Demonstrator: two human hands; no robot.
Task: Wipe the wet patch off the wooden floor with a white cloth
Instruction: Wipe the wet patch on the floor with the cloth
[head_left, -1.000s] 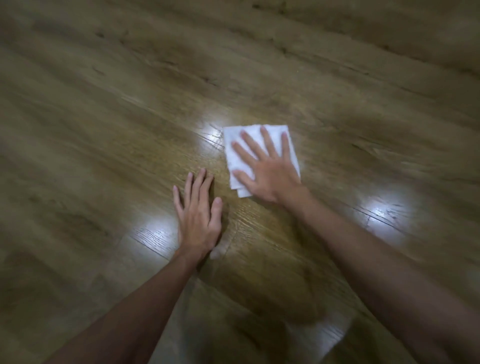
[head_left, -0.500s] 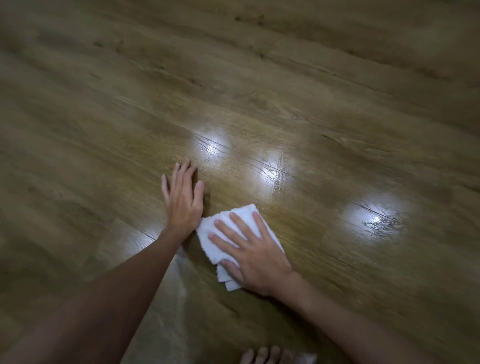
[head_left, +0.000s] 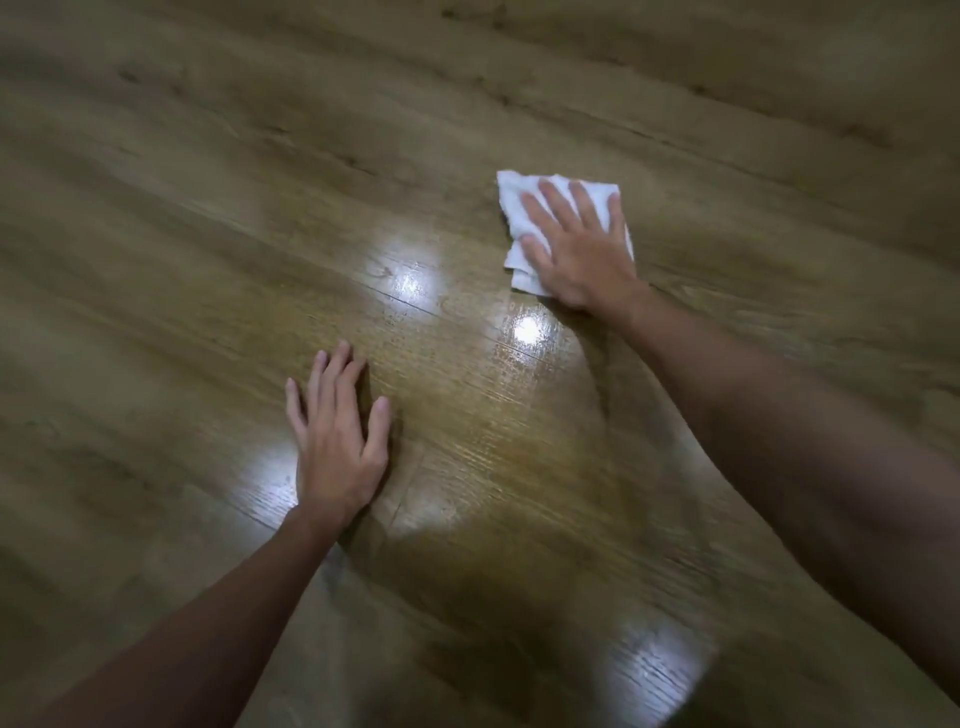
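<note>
The scene is sitting in dim, warm light, with the wooden floor (head_left: 208, 260) reading murky brown toward every edge. Several hard white glare spots are shining off the boards, the brightest (head_left: 529, 328) lying just below the white cloth (head_left: 511, 208), which is glowing as the lightest thing in view. Soft shadows are falling beside the left hand (head_left: 337, 441) and under the right forearm. Motion blur is smearing the grain at the borders, and the wide lens is bending the plank lines there.
</note>
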